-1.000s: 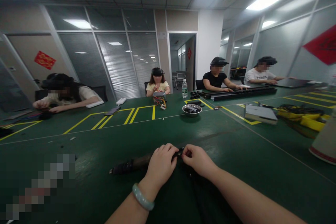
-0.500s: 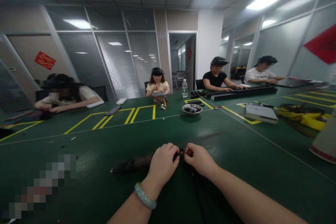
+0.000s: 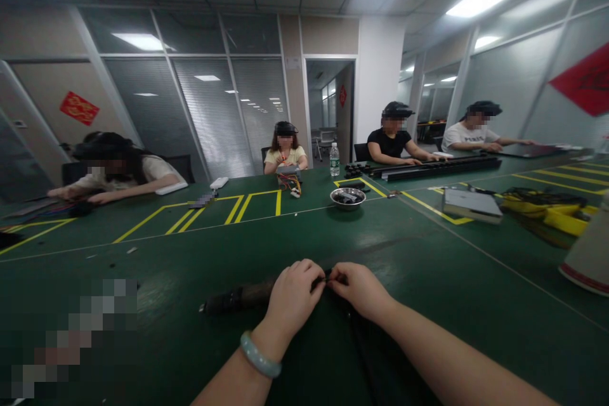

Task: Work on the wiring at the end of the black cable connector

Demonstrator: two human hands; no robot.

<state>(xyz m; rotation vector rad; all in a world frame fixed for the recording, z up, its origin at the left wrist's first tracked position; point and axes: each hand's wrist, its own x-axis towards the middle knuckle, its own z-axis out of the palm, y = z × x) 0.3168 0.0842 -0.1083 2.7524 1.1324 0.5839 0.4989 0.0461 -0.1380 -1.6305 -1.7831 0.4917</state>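
Observation:
My left hand (image 3: pixel 294 295), a pale green bangle (image 3: pixel 260 356) on its wrist, is closed in a pinch. My right hand (image 3: pixel 360 290) is pinched too, its fingertips meeting the left ones. Between them is a small dark piece (image 3: pixel 328 275), mostly covered by the fingers; its kind I cannot make out. A dark cylindrical tool (image 3: pixel 240 298), much like an electric screwdriver, lies on the table with its tip to the left, and its other end disappears behind my left hand. A thin black cord (image 3: pixel 360 349) runs towards me below my right hand.
On the green table (image 3: pixel 190 266) stand a metal bowl (image 3: pixel 348 198) of dark parts, a water bottle (image 3: pixel 335 160) and a box with coloured wires (image 3: pixel 289 179). At right are a grey flat box (image 3: pixel 471 205), yellow trays (image 3: pixel 566 216) and a pale container (image 3: pixel 587 254). Several people sit opposite.
My right fingertips have come closer to the left ones, covering more of the small dark piece. The tool has stayed put. At far left a co-worker's arm has stretched further left.

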